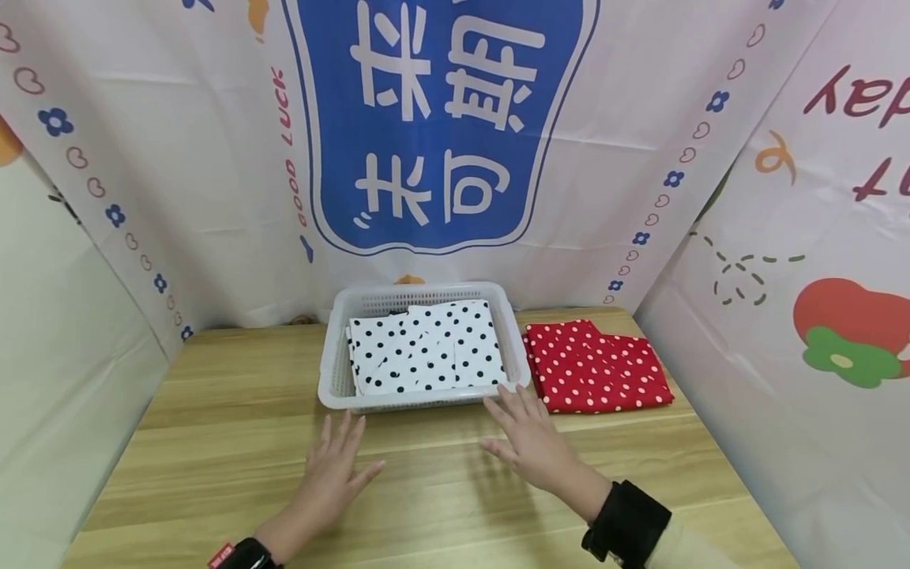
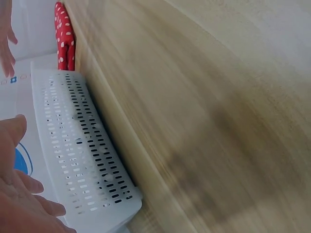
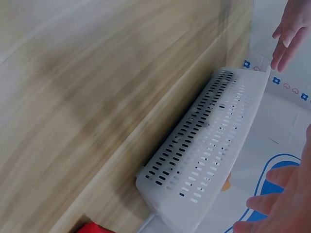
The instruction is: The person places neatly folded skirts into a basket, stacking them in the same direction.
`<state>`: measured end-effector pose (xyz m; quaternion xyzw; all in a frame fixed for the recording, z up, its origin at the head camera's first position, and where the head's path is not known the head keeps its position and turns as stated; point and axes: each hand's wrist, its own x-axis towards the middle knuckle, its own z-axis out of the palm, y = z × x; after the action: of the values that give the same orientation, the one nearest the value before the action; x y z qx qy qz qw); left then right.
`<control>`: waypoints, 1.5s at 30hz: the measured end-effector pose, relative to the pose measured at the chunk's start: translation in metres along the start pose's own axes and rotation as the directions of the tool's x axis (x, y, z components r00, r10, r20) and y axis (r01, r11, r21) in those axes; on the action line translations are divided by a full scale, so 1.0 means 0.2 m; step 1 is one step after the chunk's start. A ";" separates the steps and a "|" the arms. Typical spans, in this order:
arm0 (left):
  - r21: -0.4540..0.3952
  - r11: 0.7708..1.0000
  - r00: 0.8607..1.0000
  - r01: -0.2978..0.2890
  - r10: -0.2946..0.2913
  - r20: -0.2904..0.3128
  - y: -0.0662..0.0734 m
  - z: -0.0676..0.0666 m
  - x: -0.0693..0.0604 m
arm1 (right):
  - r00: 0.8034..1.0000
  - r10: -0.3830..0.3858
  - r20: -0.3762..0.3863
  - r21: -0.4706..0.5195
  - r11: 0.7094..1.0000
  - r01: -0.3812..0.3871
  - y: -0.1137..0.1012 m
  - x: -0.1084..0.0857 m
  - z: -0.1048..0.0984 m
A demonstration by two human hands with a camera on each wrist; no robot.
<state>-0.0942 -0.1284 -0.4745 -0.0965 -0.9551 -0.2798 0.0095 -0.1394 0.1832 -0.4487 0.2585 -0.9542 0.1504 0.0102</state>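
The counter [image 1: 426, 490] in front of me is pale yellowish wood, its grain drawn out in darker and lighter streaks. It fills the lower part of the head view, narrow along its far edge at mid-frame and spreading wide toward the bottom. A white basket [image 1: 426, 399] stands upright on it, near that far edge, at the centre of the frame, one long slotted side facing the bottom. Just beside it, right of centre, a folded red cloth [image 1: 599, 370] with white dots lies flat; I can't tell whether the two touch. Soft shadow [image 2: 199, 189] darkens the wood in the left wrist view's lower right.
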 end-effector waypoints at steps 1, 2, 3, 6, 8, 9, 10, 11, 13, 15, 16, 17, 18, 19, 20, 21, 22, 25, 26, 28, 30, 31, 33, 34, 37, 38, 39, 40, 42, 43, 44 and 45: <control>0.003 1.000 1.000 0.002 -0.002 0.002 0.00 0.01 0.00 | 1.000 -0.004 -0.001 0.004 1.000 0.004 0.00 -0.01 0.01; 0.008 1.000 1.000 0.003 -0.003 0.004 0.00 0.01 0.00 | 1.000 -0.007 0.001 0.011 1.000 0.007 0.00 -0.01 0.01; 0.010 1.000 1.000 0.003 -0.003 0.004 0.00 0.02 0.00 | 1.000 -0.011 0.002 0.018 1.000 0.011 0.00 -0.02 0.02; 0.017 1.000 1.000 -0.009 0.009 -0.006 -0.01 0.04 -0.01 | 1.000 -0.019 0.006 0.022 1.000 0.019 0.00 -0.03 0.04; 0.020 1.000 1.000 -0.017 0.017 -0.011 0.00 0.05 -0.01 | 1.000 -0.020 0.006 0.019 1.000 0.020 0.01 -0.03 0.05; 0.019 1.000 1.000 -0.019 0.019 -0.012 0.00 0.05 -0.01 | 1.000 -0.021 0.008 0.021 1.000 0.021 0.01 -0.04 0.05; 0.022 1.000 1.000 -0.020 0.020 -0.012 0.00 0.06 -0.01 | 1.000 -0.020 0.008 0.018 1.000 0.020 0.01 -0.04 0.06; 0.021 1.000 1.000 -0.018 0.018 -0.008 0.00 0.06 -0.01 | 1.000 -0.019 0.008 0.025 1.000 0.019 0.01 -0.04 0.06; 0.020 1.000 1.000 -0.013 0.013 0.002 0.00 0.07 -0.02 | 1.000 -0.015 0.011 0.038 0.999 0.015 0.01 -0.05 0.07; 0.016 1.000 1.000 -0.010 0.009 0.013 0.00 0.08 -0.02 | 1.000 -0.010 0.021 0.051 0.999 0.009 0.02 -0.06 0.08; 0.014 1.000 1.000 -0.007 0.007 0.017 -0.01 0.09 -0.03 | 1.000 -0.005 0.027 0.049 0.999 0.004 0.03 -0.06 0.08; 0.009 1.000 1.000 -0.005 0.005 0.018 -0.01 0.09 -0.03 | 0.999 0.003 0.033 0.051 0.999 -0.005 0.04 -0.06 0.09; 0.006 1.000 1.000 -0.007 0.007 0.017 -0.01 0.10 -0.03 | 0.999 0.013 0.036 0.052 0.999 -0.015 0.05 -0.07 0.09; 0.003 1.000 1.000 -0.005 0.005 0.018 -0.02 0.10 -0.04 | 0.999 0.028 0.043 0.049 0.998 -0.030 0.06 -0.07 0.10; -0.002 1.000 1.000 -0.004 0.004 0.017 -0.02 0.11 -0.04 | 0.998 0.043 0.048 0.045 0.998 -0.045 0.07 -0.08 0.11; -0.005 1.000 1.000 -0.003 0.003 0.015 -0.02 0.11 -0.04 | 0.997 0.058 0.052 0.039 0.997 -0.060 0.08 -0.08 0.12; -0.009 1.000 1.000 -0.001 0.001 0.014 -0.03 0.12 -0.05 | 0.996 0.075 0.056 0.030 0.997 -0.077 0.10 -0.09 0.13; -0.015 1.000 1.000 0.005 -0.005 0.010 -0.04 0.14 -0.06 | 0.992 0.112 0.059 0.031 0.993 -0.114 0.13 -0.10 0.15; -0.017 1.000 1.000 0.007 -0.007 0.009 -0.04 0.15 -0.07 | 0.991 0.118 0.058 0.031 0.992 -0.120 0.14 -0.10 0.16; -0.014 1.000 1.000 0.009 -0.009 0.007 -0.05 0.16 -0.07 | 0.990 0.131 0.060 0.037 0.990 -0.133 0.15 -0.10 0.16; -0.006 1.000 1.000 0.007 -0.007 0.002 -0.06 0.17 -0.07 | 0.988 0.140 0.062 0.047 0.989 -0.143 0.17 -0.10 0.17; -0.001 1.000 1.000 0.005 -0.005 0.000 -0.06 0.18 -0.07 | 0.987 0.146 0.065 0.050 0.988 -0.149 0.18 -0.10 0.17; 0.000 1.000 1.000 0.008 -0.008 0.002 -0.07 0.18 -0.07 | 0.984 0.162 0.072 0.061 0.984 -0.167 0.20 -0.10 0.18; -0.001 1.000 1.000 0.008 -0.008 0.003 -0.07 0.19 -0.08 | 0.982 0.173 0.073 0.066 0.982 -0.178 0.21 -0.10 0.18; -0.003 1.000 1.000 0.012 -0.012 0.011 -0.08 0.20 -0.08 | 0.974 0.215 0.068 0.069 0.973 -0.219 0.26 -0.11 0.20; -0.006 1.000 1.000 0.016 -0.016 0.016 -0.08 0.20 -0.08 | 0.971 0.231 0.065 0.070 0.969 -0.236 0.28 -0.11 0.21; -0.006 1.000 1.000 0.016 -0.016 0.020 -0.08 0.20 -0.08 | 0.967 0.246 0.060 0.069 0.966 -0.250 0.31 -0.11 0.21; -0.006 1.000 0.999 0.019 -0.019 0.026 -0.08 0.21 -0.08 | 0.964 0.260 0.055 0.070 0.962 -0.263 0.33 -0.11 0.22; -0.005 1.000 0.999 0.024 -0.024 0.036 -0.08 0.21 -0.09 | 0.958 0.283 0.043 0.077 0.955 -0.286 0.37 -0.11 0.23; -0.006 1.000 0.999 0.029 -0.029 0.042 -0.09 0.21 -0.09 | 0.955 0.294 0.042 0.079 0.952 -0.296 0.39 -0.10 0.23; -0.007 0.999 0.998 0.034 -0.034 0.050 -0.09 0.22 -0.09 | 0.952 0.303 0.038 0.079 0.949 -0.305 0.41 -0.10 0.23; -0.007 0.999 0.998 0.037 -0.037 0.054 -0.09 0.22 -0.09 | 0.950 0.312 0.032 0.080 0.946 -0.313 0.43 -0.09 0.23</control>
<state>-0.0783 -0.1227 -0.5218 -0.0863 -0.9556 -0.2810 -0.0215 -0.1631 0.2492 -0.5192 0.1058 -0.9759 0.1877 -0.0339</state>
